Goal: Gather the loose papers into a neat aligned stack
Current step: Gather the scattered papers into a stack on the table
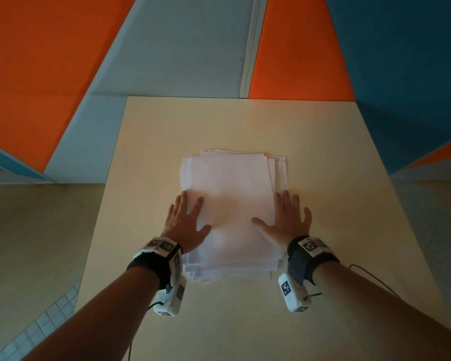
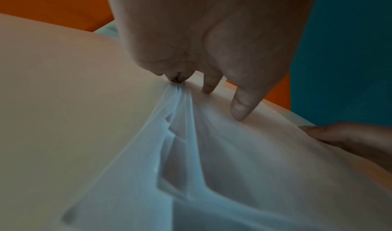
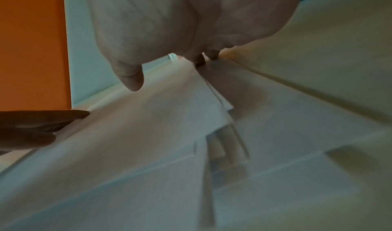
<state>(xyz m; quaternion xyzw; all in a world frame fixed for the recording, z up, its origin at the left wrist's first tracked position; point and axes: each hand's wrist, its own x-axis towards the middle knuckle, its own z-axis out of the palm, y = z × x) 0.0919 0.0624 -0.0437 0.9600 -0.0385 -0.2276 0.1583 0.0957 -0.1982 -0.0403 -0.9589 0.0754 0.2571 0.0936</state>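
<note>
fingers flat and spread, left hand at 9 o'clock and right hand at 3 o'clock press the papers mid-tabletop, grasping nothing. uneven inward pushing could buckle staggered edges or skew the pile.

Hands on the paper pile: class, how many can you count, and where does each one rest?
2. The left hand lies flat on the pile's left edge; the right hand lies flat on its right edge.

Dark wristbands; white marker-tagged camera blocks; thin black cables
</note>
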